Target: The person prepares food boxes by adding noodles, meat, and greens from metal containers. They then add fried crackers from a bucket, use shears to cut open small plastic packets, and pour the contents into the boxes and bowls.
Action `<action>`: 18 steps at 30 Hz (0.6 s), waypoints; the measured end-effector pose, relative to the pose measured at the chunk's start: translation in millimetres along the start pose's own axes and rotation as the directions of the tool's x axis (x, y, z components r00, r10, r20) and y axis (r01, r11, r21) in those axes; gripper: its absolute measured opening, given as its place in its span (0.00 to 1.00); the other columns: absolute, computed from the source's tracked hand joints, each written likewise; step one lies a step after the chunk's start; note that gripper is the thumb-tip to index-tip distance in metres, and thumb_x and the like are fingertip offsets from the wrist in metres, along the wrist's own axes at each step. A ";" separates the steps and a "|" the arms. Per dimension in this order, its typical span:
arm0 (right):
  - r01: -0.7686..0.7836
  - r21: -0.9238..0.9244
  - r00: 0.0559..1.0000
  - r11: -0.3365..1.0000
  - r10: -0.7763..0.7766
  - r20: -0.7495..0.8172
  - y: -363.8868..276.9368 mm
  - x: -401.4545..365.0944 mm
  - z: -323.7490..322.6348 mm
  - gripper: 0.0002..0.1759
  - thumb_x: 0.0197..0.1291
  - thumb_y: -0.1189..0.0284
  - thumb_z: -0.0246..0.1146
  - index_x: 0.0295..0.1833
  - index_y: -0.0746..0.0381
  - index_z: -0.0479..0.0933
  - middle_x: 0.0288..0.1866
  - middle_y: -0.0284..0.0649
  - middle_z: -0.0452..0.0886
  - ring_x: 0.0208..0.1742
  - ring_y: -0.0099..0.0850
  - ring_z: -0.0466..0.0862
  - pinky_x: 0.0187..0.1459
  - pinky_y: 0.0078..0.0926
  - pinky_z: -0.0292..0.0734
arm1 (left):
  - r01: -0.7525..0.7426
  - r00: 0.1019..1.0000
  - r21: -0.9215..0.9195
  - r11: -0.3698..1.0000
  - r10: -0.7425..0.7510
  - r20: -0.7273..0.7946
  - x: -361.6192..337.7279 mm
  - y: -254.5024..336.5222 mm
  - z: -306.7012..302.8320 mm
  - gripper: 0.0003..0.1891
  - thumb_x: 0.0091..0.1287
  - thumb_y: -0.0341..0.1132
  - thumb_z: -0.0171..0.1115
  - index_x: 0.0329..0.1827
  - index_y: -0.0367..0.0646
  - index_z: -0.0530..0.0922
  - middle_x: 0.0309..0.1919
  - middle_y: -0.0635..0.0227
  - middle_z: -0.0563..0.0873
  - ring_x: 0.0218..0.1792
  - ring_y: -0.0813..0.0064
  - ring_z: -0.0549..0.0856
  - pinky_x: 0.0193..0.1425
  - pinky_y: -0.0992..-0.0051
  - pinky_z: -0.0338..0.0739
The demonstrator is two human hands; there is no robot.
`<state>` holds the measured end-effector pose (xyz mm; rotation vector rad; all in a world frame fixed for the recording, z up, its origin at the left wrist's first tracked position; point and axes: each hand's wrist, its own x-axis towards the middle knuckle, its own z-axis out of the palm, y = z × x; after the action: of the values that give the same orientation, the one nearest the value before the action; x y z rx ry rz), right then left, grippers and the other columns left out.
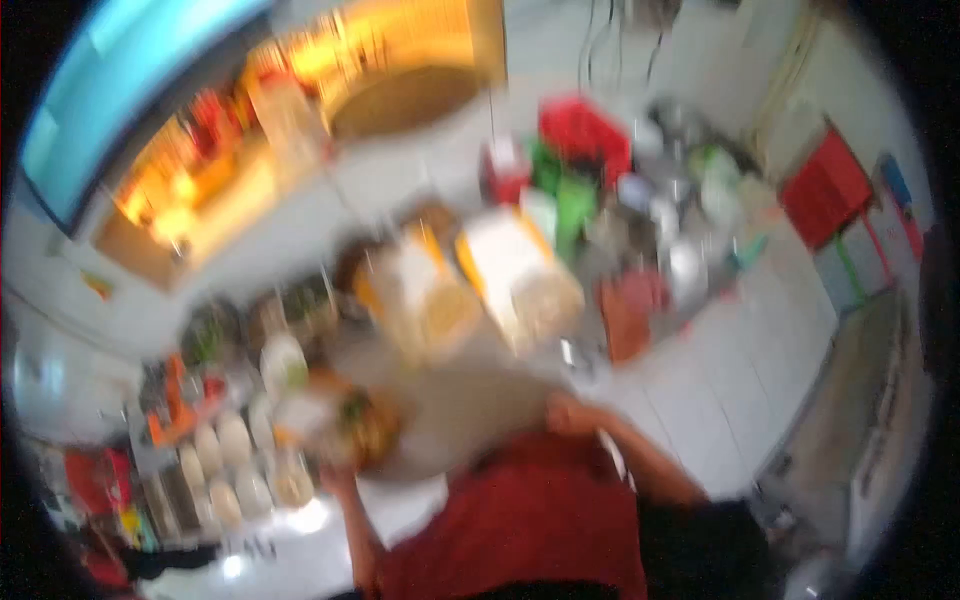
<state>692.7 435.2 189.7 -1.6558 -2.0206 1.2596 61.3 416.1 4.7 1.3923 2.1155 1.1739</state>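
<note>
The whole view is smeared by motion. My left hand (340, 475) is low at the left of the grey work surface (460, 395), touching or just below a blurred heap of brownish food with green bits (368, 425). Whether its fingers hold that food or a wrapper is too blurred to tell. Near the surface's right edge, close to my red apron (540, 510), is my right hand (572, 413), its fingers curled together; anything inside them is hidden. Two white and yellow packages with pale round items (545, 300) lie behind the surface.
Rows of pale round items (232, 440) stand at the left, with an orange object (172, 405) beside them. Bowls with greens (210, 335) are behind. A red bag (585, 135), green bags (573, 210) and metal containers crowd the back right. A brown block (626, 325) sits nearer.
</note>
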 end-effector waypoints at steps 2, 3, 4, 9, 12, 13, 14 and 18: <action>0.219 -0.522 0.811 0.824 -0.452 -0.372 55.6 1.8 22.5 0.14 0.64 0.62 0.60 0.49 0.57 0.81 0.53 0.43 0.81 0.61 0.34 0.75 0.59 0.33 0.70 | -0.235 0.948 0.099 0.967 0.251 -0.194 -0.4 104.9 3.0 0.19 0.66 0.33 0.60 0.56 0.30 0.79 0.57 0.49 0.83 0.49 0.61 0.85 0.52 0.62 0.80; 0.049 0.128 0.991 0.991 -0.064 0.117 83.1 20.0 35.6 0.21 0.68 0.55 0.56 0.40 0.65 0.79 0.37 0.49 0.82 0.39 0.46 0.80 0.43 0.46 0.74 | 0.171 0.973 0.043 0.984 -0.162 -0.166 -7.7 138.0 -11.4 0.14 0.61 0.33 0.63 0.44 0.33 0.84 0.45 0.47 0.87 0.46 0.59 0.86 0.51 0.63 0.79; 0.174 -0.112 0.942 0.978 -0.132 0.309 109.9 26.0 27.3 0.16 0.64 0.59 0.58 0.49 0.57 0.82 0.47 0.44 0.84 0.49 0.41 0.81 0.52 0.42 0.75 | 0.174 0.959 0.155 0.972 -0.132 -0.250 -4.8 106.4 -6.8 0.12 0.57 0.33 0.66 0.41 0.36 0.85 0.38 0.50 0.88 0.42 0.58 0.87 0.48 0.65 0.80; -0.080 -0.120 0.917 0.990 0.120 0.379 100.9 68.6 9.9 0.27 0.65 0.55 0.62 0.60 0.63 0.76 0.56 0.51 0.81 0.57 0.42 0.80 0.56 0.41 0.75 | 0.100 0.982 0.079 0.992 -0.086 -0.170 8.2 123.2 -2.3 0.11 0.53 0.41 0.71 0.34 0.45 0.84 0.27 0.56 0.86 0.31 0.53 0.87 0.36 0.60 0.81; 0.100 0.164 0.975 0.981 -0.130 0.182 69.8 67.3 12.6 0.18 0.67 0.60 0.61 0.48 0.66 0.80 0.37 0.44 0.84 0.36 0.41 0.80 0.40 0.42 0.76 | 0.132 0.988 0.236 0.963 -0.109 -0.106 12.5 121.3 1.4 0.19 0.46 0.48 0.77 0.32 0.44 0.83 0.27 0.56 0.86 0.30 0.53 0.87 0.36 0.59 0.81; 0.204 0.046 0.973 0.978 -0.208 0.101 26.3 61.3 -2.5 0.17 0.68 0.61 0.61 0.47 0.66 0.80 0.34 0.42 0.83 0.34 0.36 0.78 0.37 0.38 0.75 | 0.144 0.987 0.241 0.960 -0.122 -0.101 13.2 109.9 5.4 0.19 0.46 0.48 0.77 0.32 0.44 0.83 0.27 0.56 0.86 0.30 0.53 0.87 0.36 0.59 0.81; 0.299 -0.079 0.954 0.951 -0.298 0.027 1.4 58.1 -8.4 0.16 0.68 0.63 0.60 0.46 0.67 0.80 0.31 0.39 0.81 0.31 0.32 0.77 0.35 0.35 0.74 | 0.091 0.992 0.201 0.975 -0.071 -0.100 19.0 93.0 12.9 0.22 0.44 0.51 0.78 0.32 0.44 0.83 0.27 0.56 0.86 0.30 0.52 0.87 0.37 0.59 0.81; 0.186 -0.153 0.921 0.970 -0.118 0.371 34.6 108.8 1.3 0.34 0.61 0.47 0.62 0.58 0.66 0.77 0.54 0.54 0.82 0.56 0.50 0.82 0.57 0.42 0.77 | 0.110 0.994 0.203 0.973 -0.107 -0.027 15.3 105.7 5.4 0.28 0.40 0.58 0.79 0.34 0.43 0.84 0.29 0.56 0.86 0.32 0.51 0.86 0.40 0.57 0.82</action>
<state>679.6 530.7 128.5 -1.3803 -2.4987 1.4405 120.1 450.3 87.1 1.3340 2.3471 0.9508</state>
